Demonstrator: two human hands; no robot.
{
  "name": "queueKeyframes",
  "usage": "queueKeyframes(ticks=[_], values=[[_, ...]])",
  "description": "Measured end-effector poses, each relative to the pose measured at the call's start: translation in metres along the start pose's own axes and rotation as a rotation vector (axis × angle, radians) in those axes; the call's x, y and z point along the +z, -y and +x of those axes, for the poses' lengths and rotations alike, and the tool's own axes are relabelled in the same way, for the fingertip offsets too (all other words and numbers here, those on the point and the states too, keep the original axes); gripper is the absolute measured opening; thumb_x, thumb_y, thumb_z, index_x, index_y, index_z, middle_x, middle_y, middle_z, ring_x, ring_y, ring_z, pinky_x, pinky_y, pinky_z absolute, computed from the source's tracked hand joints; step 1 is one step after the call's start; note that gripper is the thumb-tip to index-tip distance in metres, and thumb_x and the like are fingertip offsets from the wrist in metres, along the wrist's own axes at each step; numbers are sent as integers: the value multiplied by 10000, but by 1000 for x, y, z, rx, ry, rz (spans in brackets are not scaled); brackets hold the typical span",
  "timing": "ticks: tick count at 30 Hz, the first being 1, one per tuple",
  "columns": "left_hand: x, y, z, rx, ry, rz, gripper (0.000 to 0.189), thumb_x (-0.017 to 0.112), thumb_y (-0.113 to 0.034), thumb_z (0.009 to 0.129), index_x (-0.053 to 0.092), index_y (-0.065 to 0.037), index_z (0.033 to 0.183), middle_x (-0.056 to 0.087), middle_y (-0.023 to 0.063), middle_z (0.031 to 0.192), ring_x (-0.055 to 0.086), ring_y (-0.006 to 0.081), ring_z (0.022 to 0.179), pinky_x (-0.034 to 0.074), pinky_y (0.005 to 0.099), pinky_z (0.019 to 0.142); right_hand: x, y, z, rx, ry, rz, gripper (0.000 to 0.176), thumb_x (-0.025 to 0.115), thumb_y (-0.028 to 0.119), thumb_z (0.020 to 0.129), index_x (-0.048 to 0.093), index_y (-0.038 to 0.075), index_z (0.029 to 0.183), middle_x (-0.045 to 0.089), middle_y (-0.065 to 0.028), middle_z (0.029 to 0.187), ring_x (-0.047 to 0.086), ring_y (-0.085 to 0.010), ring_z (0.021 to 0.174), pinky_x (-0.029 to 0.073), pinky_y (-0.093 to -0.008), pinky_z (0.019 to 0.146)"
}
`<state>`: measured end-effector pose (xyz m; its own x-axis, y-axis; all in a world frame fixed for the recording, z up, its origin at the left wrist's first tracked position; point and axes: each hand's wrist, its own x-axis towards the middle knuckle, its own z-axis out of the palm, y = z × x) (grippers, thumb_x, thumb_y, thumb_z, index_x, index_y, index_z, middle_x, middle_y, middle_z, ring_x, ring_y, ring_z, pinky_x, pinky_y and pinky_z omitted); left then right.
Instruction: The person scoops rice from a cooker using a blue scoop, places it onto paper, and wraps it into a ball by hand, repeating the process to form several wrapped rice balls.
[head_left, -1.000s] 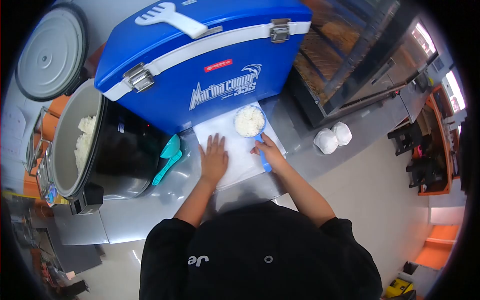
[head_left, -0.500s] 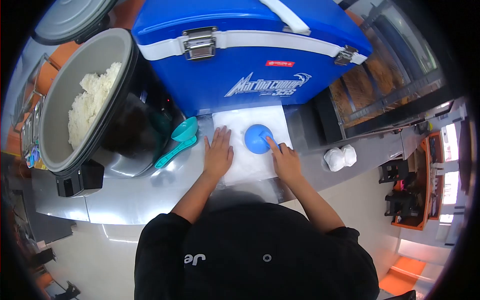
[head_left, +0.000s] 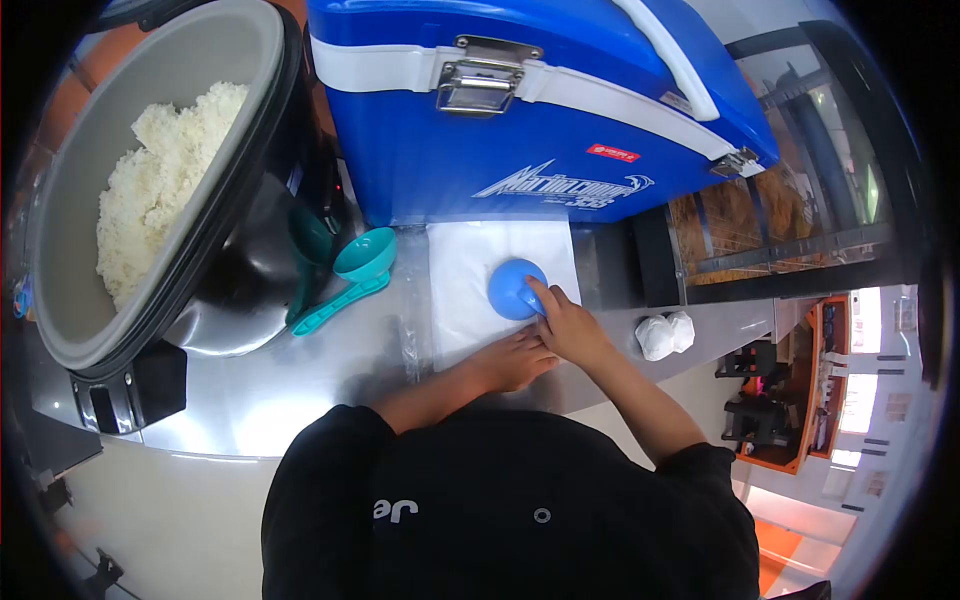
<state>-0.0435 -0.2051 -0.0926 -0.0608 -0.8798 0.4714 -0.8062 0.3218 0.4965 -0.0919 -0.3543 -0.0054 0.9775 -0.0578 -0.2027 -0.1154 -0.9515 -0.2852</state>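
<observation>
A blue bowl [head_left: 512,285] sits upside down on white paper [head_left: 460,295], its rounded side up. My right hand [head_left: 568,322] grips the bowl's near right side, fingers bent over a raised part that they partly cover. Just beside it lies my left hand [head_left: 512,362], low over the paper's front edge, its fingers stretched toward the right hand and their tips partly hidden there. Left of the paper is a turquoise scoop [head_left: 365,255] with a turquoise handle [head_left: 340,303], resting on the metal counter.
A large pot of white rice [head_left: 165,175] stands open at the left. Behind the paper is a blue cooler box [head_left: 470,150] with metal latches. Two white wrapped bundles [head_left: 664,335] sit on the counter [head_left: 240,400] at the right, near a glass display case [head_left: 780,220].
My left hand has left the paper's left side and moved right, next to my right hand. The right hand now grips the bowl's side, after a finger on its top. The view has shifted.
</observation>
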Motion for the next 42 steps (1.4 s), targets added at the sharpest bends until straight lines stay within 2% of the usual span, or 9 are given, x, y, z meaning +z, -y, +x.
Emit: queueKeyframes(ticks=[2, 8, 20, 26, 28, 32, 36, 38, 42], values=[[1, -2, 2, -107, 48, 150, 449, 536, -255, 876, 515, -52, 1276, 473, 115, 1339, 392, 270, 1312, 286, 469, 1106, 0, -5, 6, 52, 84, 28, 644, 528, 38, 867, 281, 181, 1445, 571, -230, 1006, 615, -401, 822, 515, -464, 691], [14, 3, 2, -145, 249, 149, 603, 488, -402, 900, 432, -37, 1377, 343, 143, 1478, 241, 279, 1408, 208, 484, 1134, 3, -30, 19, -11, 244, 114, 668, 515, 19, 913, 163, 164, 1462, 555, -303, 1044, 615, -432, 891, 507, -435, 770], [14, 2, -1, -124, 187, 154, 630, 547, -416, 882, 441, -25, 1364, 324, 169, 1479, 241, 301, 1407, 241, 492, 1118, 3, -38, 37, -8, 325, 156, 620, 504, 43, 937, 144, 117, 1437, 549, -334, 1104, 596, -446, 1005, 489, -444, 838], [19, 3, -3, -107, 120, 188, 596, 566, -381, 864, 468, -35, 1339, 347, 140, 1467, 284, 290, 1386, 256, 494, 1114, -25, -30, 41, -54, 373, 275, 659, 486, 91, 941, 118, 202, 1476, 558, -291, 1179, 576, -428, 1077, 446, -454, 924], [19, 1, -3, -104, 69, 195, 584, 573, -370, 859, 477, -38, 1331, 355, 129, 1462, 292, 285, 1381, 259, 492, 1114, -44, -18, 39, 48, 266, 318, 608, 459, 164, 967, 164, 256, 1490, 562, -286, 1204, 546, -429, 1143, 436, -448, 944], [15, 1, 1, -127, 143, 175, 574, 589, -345, 844, 486, -46, 1322, 359, 111, 1461, 299, 276, 1377, 260, 487, 1116, -47, -27, 47, 30, 21, 384, 566, 456, 229, 973, 227, 307, 1485, 627, -272, 1065, 615, -424, 1007, 470, -437, 887], [17, -2, 3, -132, 126, 200, 557, 604, -329, 822, 506, -49, 1295, 378, 113, 1436, 305, 281, 1370, 264, 503, 1109, -73, 14, 60, 115, 165, 343, 578, 468, 185, 966, 237, 297, 1484, 629, -247, 1085, 618, -428, 967, 475, -440, 881], [18, -10, 12, -178, 178, 227, 546, 614, -318, 809, 517, -51, 1275, 392, 117, 1415, 305, 294, 1368, 263, 516, 1105, -75, 32, 65, 92, 260, 100, 541, 456, 215, 959, 283, 302, 1464, 653, -226, 1006, 646, -382, 910, 498, -464, 802], [27, -17, 20, -206, 173, 339, 515, 643, -279, 768, 542, -47, 1217, 426, 136, 1355, 323, 333, 1341, 261, 545, 1094, -64, 35, 70, -33, 231, -75, 530, 461, 194, 939, 332, 297, 1442, 656, -205, 1019, 653, -363, 894, 508, -472, 782]])
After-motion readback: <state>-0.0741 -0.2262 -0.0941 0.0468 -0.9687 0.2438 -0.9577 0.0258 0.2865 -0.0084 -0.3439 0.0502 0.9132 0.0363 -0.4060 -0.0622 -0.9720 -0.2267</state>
